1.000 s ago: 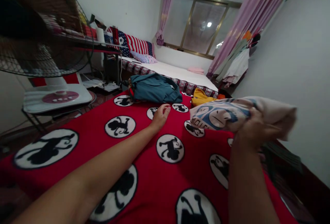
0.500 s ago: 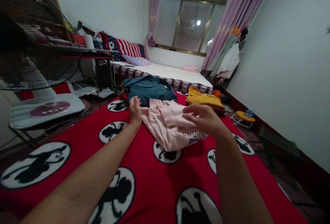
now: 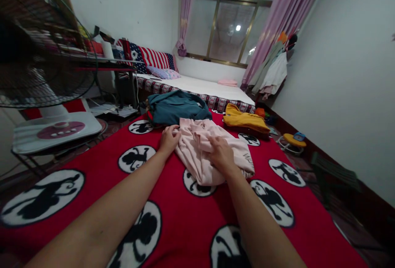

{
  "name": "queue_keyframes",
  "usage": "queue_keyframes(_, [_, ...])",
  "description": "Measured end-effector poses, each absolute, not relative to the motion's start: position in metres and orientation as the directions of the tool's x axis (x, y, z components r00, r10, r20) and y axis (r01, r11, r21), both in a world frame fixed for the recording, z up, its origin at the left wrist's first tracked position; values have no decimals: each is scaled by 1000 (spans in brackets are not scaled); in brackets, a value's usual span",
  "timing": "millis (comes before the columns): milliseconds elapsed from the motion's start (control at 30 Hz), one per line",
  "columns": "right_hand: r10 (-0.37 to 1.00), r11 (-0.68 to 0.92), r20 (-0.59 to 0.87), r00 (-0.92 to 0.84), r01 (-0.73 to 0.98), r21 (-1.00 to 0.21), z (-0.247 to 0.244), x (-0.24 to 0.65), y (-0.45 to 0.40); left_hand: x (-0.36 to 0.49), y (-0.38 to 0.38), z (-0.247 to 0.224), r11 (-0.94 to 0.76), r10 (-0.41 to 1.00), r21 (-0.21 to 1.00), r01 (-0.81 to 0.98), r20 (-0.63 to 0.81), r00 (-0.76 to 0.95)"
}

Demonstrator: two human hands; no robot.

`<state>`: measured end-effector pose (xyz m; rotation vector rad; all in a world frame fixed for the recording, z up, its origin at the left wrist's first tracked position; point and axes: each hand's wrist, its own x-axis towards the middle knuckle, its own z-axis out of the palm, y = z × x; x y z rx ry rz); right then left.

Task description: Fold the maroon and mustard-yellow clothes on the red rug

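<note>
A pale pink sweatshirt (image 3: 205, 164) lies bunched and partly folded on the red blanket (image 3: 185, 227), dark lettering showing at its right side. At its left edge is my left hand (image 3: 169, 139), fingers curled and closed on the cloth. My right hand (image 3: 221, 152) rests over the middle of the sweatshirt, its fingers closed on a fold; the fingertips are partly hidden. Just behind the sweatshirt sits a teal garment (image 3: 179, 106) in a heap. Farther right lies a folded yellow garment (image 3: 245, 118).
An electric fan (image 3: 61, 115) stands close on the left, before a cluttered desk (image 3: 117, 66). Beyond the blanket is a bed with a white top (image 3: 200, 85). To the right are a yellow stool (image 3: 293, 139) and a dark green chair (image 3: 335, 173).
My right hand has moved left and down onto the middle of the sweatshirt, its lettered part now lying flatter to the right. My left hand has shifted right and curled at the edge.
</note>
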<state>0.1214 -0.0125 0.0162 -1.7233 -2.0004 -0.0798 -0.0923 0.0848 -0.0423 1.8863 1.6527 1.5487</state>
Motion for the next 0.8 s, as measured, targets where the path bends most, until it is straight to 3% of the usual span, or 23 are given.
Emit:
queue_keyframes(100, [818,128,534,214,837,-532,24,159,-6,-95,84,-43,-341,830,702,625,537,-150])
queue_keyframes(167, [589,56,611,529,727,-684,33,194,-6,-95,84,-43,-333,837,700,631,528,-143])
queue_keyframes(200, [407,11,634,657,691,-723,38,211,-6,-94,84,-43,-329,841,699,635,522,-140])
queue_keyframes(300, [42,-22,717,696,718,-696,47,243,-12,-93,85,-44,-317,850,697,644,510,-134])
queue_keyframes(367, [3,20,776,631,775,-631,52,243,-14,-92,86,-45,-311,853,697,646,504,-133])
queue_keyframes(433, [130,139,822,555,811,-569,55,228,-14,-92,86,-45,-308,858,701,643,497,-131])
queue_keyframes(500, [412,302,818,401,787,-538,55,206,-11,-92,84,-43,-310,865,707,636,487,-119])
queue_keyframes(600, [795,408,607,-3,742,-531,49,175,-9,-93,78,-37,-300,883,700,649,461,-89])
queue_keyframes(667, [894,382,410,-182,787,-485,44,163,-12,-94,73,-33,-279,897,662,696,439,-58])
queue_keyframes(800, [964,255,165,-208,900,-353,47,160,-20,-93,64,-26,-281,916,503,818,394,72])
